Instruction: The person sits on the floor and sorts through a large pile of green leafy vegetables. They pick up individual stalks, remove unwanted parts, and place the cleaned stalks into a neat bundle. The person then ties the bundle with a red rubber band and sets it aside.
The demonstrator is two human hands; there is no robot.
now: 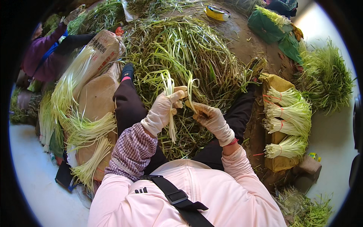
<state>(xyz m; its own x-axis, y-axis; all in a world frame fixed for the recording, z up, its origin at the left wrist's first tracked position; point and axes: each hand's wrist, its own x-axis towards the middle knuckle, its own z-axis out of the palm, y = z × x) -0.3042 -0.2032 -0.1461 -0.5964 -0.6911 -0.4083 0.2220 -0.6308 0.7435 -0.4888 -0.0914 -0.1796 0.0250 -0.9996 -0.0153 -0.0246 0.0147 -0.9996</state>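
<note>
My left hand (161,112), in a whitish rubber glove, is closed around a small bunch of pale garlic-chive stalks (171,124); their white ends point down and their leafy tops bend over above the fist. Just right of it, my right hand (211,119), in a soiled glove with a red band at the wrist, pinches a thin pale stalk (190,90) between thumb and fingers. The two hands nearly meet at the fingertips. Beneath and beyond them, between my legs, spreads a large heap of loose green and brownish leaves (181,54).
Several bundles with red ties (286,113) lie on a yellow sack (276,81) at right. Loose pale stalks (88,127) cover brown sacks (95,90) at left. Beyond them sits a person in purple (46,56). A yellow roll (217,13) lies at the far side; green piles (326,76) stand right.
</note>
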